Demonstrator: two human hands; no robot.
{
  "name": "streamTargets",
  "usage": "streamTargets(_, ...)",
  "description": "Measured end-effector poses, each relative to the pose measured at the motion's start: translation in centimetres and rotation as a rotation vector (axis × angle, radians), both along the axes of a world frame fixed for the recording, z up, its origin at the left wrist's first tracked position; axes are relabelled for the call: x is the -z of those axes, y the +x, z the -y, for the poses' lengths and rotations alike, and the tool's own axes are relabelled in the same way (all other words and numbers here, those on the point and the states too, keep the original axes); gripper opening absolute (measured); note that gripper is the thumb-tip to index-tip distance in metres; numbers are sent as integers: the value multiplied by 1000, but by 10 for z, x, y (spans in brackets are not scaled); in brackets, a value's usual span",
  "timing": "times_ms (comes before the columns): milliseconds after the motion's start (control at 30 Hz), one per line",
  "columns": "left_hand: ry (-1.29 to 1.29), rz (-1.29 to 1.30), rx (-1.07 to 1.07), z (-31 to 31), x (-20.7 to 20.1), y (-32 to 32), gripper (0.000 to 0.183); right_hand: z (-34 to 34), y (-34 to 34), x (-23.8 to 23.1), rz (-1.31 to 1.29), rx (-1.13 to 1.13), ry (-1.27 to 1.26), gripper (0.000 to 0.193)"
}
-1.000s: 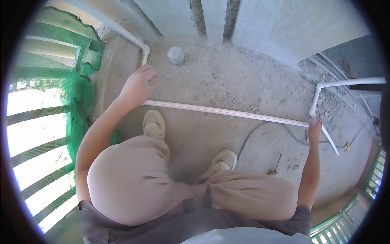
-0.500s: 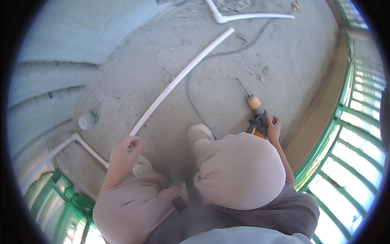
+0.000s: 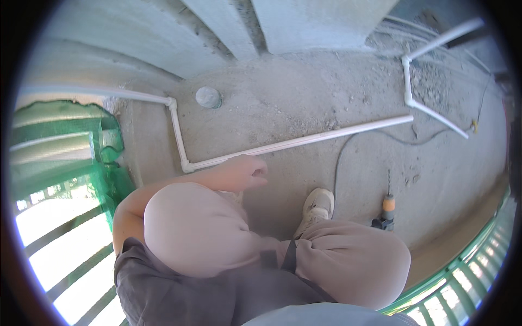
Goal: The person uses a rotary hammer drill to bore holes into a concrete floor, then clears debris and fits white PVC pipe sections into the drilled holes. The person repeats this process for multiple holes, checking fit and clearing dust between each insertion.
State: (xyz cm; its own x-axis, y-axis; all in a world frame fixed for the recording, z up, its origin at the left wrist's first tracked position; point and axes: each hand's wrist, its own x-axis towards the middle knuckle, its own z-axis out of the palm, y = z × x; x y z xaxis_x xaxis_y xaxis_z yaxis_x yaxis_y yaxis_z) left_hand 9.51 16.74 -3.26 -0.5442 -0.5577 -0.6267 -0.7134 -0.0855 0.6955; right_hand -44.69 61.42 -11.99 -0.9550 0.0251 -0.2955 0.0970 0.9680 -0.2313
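Note:
My left hand is in front of my left knee, its fingers curled in toward the thumb. Whether anything small is inside them cannot be made out. Just beyond it a long white plastic pipe lies across the floor. Its left end meets an elbow fitting, joined to a short pipe that runs to another elbow at the far left. A hammer drill with an orange collar and a long bit stands out past my right knee, its rear hidden by the knee. My right hand does not show.
A roundish pale, translucent object is on the dusty concrete floor near the wall. Farther right lies another angled white pipe run. A grey cable snakes over the floor. Green railings and green netting border both sides.
My view has swung toward the left, so the pipe's left elbow now shows. My left hand appears farther right, in front of the pipe. My right hand, formerly at the drill, has gone out of sight.

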Motion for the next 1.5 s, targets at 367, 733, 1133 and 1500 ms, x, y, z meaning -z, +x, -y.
streamTargets(367,24,-238,-179,10,24,-5,34,231,79,-223,27,-561,-272,35)
streamTargets(733,185,-624,-3,13,17,-65,48,394,206,-410,188,-1033,-392,46)
streamTargets(1133,715,-1006,-764,71,50,-24,50,470,250,-250,967,-891,-776,50)
streamTargets(1500,664,-546,-910,117,92,-11,53,491,234,-117,1102,-594,-907,43)
